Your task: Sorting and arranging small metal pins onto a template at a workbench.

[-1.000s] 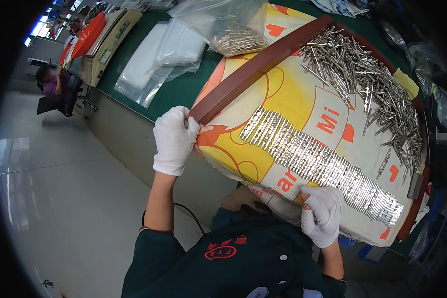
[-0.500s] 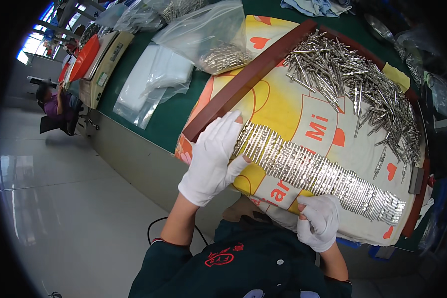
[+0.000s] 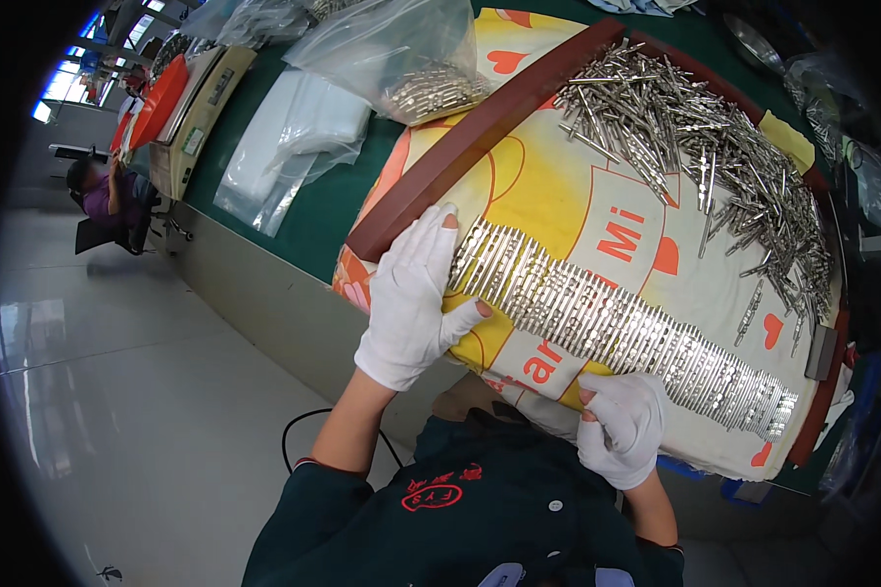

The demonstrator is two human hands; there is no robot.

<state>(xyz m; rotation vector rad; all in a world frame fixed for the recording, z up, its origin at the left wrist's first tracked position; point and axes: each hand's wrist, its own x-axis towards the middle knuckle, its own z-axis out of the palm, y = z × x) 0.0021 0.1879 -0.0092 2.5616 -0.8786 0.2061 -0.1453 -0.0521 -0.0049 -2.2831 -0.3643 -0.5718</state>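
A long, slightly curving row of slim silver metal rods [image 3: 607,323] lies side by side on a patterned cloth [image 3: 558,210]. My left hand [image 3: 406,303], in a white glove with bare thumb and index tips, rests at the row's left end, fingers stretched and thumb spread. Along the cloth's near edge, my right hand [image 3: 622,430], gloved the same way, is closed with thumb and fingertips pinching the cloth's edge. Farther back on the right, a loose heap of similar metal rods [image 3: 695,147] is spread in a jumble.
A dark red wooden bar [image 3: 480,142] borders the cloth on the left; another bar [image 3: 812,401] borders the right. Beyond the left bar lie a clear bag of metal parts [image 3: 431,93], flat plastic bags [image 3: 294,137] and a beige scale [image 3: 206,117]. A person [image 3: 108,196] sits far left.
The whole view has shifted slightly. My left fingertips have moved a little away from the row's left end, with the thumb wider. My right hand keeps its place at the cloth's edge.
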